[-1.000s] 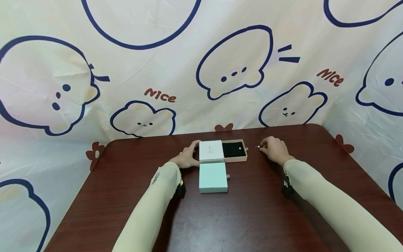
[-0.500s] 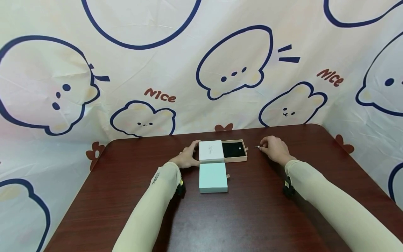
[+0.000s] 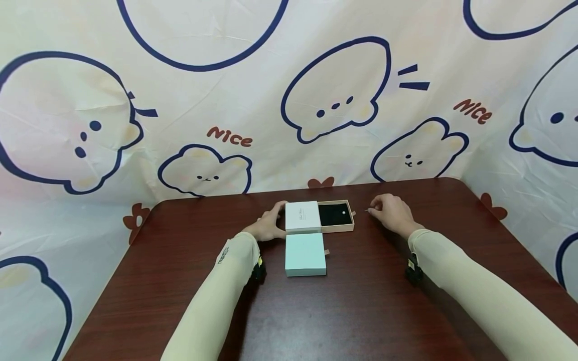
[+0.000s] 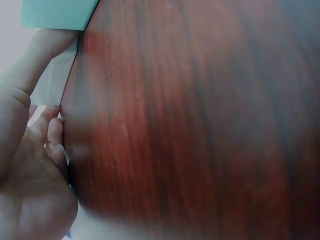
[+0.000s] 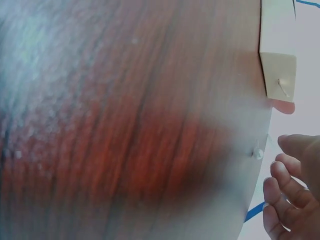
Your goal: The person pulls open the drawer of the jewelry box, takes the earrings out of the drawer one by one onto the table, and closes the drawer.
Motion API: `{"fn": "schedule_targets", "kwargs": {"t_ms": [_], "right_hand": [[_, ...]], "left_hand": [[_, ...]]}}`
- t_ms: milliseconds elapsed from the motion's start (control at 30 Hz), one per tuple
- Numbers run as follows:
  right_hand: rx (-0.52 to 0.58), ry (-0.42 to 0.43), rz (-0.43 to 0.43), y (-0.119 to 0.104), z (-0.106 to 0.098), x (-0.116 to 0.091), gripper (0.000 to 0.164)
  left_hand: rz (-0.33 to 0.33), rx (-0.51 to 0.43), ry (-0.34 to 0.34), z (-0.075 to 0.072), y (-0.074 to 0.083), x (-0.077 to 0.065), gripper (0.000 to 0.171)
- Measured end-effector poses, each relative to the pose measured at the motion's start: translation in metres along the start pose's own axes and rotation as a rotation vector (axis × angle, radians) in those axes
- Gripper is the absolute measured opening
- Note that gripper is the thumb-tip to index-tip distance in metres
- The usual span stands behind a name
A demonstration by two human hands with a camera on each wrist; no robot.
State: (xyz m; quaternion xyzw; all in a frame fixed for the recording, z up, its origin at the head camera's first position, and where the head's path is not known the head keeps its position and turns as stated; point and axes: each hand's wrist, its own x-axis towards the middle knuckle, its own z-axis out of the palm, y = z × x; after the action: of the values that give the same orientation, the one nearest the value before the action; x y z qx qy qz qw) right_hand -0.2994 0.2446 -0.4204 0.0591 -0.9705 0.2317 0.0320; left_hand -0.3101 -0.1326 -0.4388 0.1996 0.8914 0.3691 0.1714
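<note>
Left hand (image 3: 265, 225): half-spread, gripping white box (image 3: 302, 216) near table's (image 3: 289, 321) far edge.
Right hand (image 3: 392, 213): loosely curled beside pearl stud (image 5: 258, 154); grip cannot be told.

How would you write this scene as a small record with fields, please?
Left hand: holds white box at its left end
Right hand: beside pearl-tipped pin; contact unclear
Drawer: out of white box's right side
Inside drawer: black lining, with one pale bead
Teal box: closed, on the near side of white box
Table: dark reddish-brown, wood-grained
</note>
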Motion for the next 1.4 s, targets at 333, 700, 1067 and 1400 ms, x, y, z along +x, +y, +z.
{"fn": "schedule_targets", "kwargs": {"t_ms": [333, 700, 1067, 1400], "right_hand": [[-0.001, -0.013, 0.008, -0.008, -0.001, 0.001, 0.026], [0.005, -0.013, -0.007, -0.016, -0.001, 0.001, 0.026], [0.02, -0.011, -0.028, -0.02, 0.003, 0.002, 0.025], [0.039, -0.017, -0.034, -0.027, 0.005, 0.002, 0.023]], "left_hand": [[-0.02, 0.002, 0.001, 0.001, 0.001, -0.001, 0.096], [-0.007, -0.002, -0.005, 0.0, 0.0, -0.001, 0.095], [-0.014, -0.004, -0.01, 0.0, 0.001, -0.001, 0.094], [-0.012, 0.007, -0.014, 0.0, -0.001, 0.0, 0.095]]}}
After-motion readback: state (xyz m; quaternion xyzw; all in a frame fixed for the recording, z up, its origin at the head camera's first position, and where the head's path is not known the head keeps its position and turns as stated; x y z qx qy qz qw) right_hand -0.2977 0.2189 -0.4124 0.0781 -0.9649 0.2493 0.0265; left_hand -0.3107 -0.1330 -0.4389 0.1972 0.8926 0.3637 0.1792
